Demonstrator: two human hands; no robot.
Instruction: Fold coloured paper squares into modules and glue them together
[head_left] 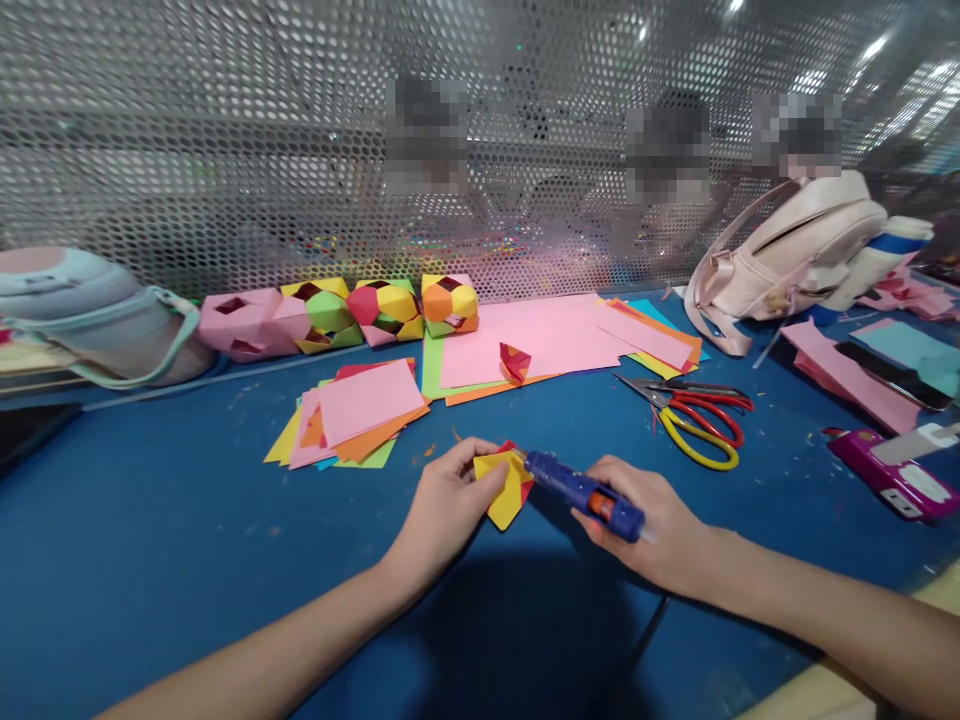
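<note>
My left hand (457,505) pinches a folded paper piece (508,492), yellow with red parts, above the blue table (225,560). In my right hand (649,515) is a blue glue gun (574,485), its tip at the upper right edge of the folded paper. Whether the tip touches the paper I cannot tell. A small red folded paper piece (514,364) stands on the pink sheets (540,340) beyond my hands. To the left lies a stack of coloured paper squares (371,405).
Folded paper balls (382,310) line the back by a perforated metal screen (300,150). Scissors (686,415) lie right of the sheets. A grey bottle (97,310) is far left; a pale backpack (802,245) and a purple device (889,470) are right. People show behind the screen.
</note>
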